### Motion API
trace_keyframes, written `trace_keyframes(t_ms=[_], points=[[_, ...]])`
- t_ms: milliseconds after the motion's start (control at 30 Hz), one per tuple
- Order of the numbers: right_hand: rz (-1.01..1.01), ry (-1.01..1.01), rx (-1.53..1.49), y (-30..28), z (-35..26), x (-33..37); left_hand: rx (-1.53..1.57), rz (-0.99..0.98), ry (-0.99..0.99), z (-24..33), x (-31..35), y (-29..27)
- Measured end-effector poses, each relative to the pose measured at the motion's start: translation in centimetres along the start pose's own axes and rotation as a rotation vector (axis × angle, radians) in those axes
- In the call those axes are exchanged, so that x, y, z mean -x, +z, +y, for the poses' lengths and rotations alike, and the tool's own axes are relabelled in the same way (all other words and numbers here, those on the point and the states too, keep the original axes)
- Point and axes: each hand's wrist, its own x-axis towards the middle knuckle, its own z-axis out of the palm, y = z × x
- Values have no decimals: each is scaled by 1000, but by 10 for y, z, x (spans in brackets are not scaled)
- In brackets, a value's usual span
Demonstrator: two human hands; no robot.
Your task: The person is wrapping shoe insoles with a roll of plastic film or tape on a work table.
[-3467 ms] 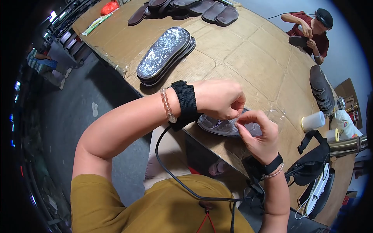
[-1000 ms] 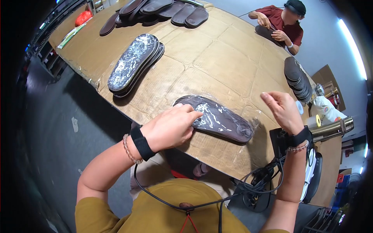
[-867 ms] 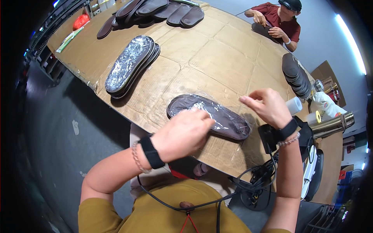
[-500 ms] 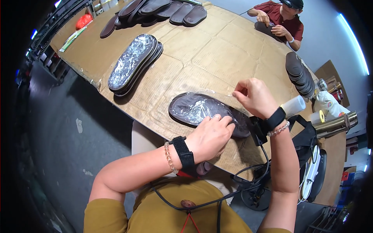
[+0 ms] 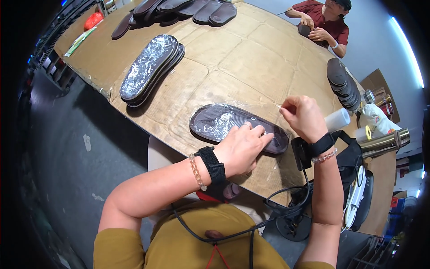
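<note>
I observe the sole (image 5: 207,117) lying flat on the table (image 5: 251,67), near its close edge. The left hand (image 5: 244,148) rests on the sole's right half, fingers slightly spread. The right hand (image 5: 305,119) is raised just beside the right end, thumb and index finger drawn together; I cannot tell whether they pinch film. Done: clear film (image 5: 224,125) covers at least part of the sole; the stack (image 5: 150,67) at left bears film on top. Remaining, in my judgement: finishing this sole. The far pile (image 5: 217,13) shows no film that I can discern.
</note>
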Motion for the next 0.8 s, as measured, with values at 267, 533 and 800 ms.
trace_keyframes(t_ms=[267,533,800], points=[[116,-107,-173,-13,-3,22,-20,-69,-20,-9,-13,4],[45,-124,-308,-5,-8,38,-48,-95,-80,-4,-20,1],[83,-91,-406,3,-3,44,134,56,-84,-5,3,-39]])
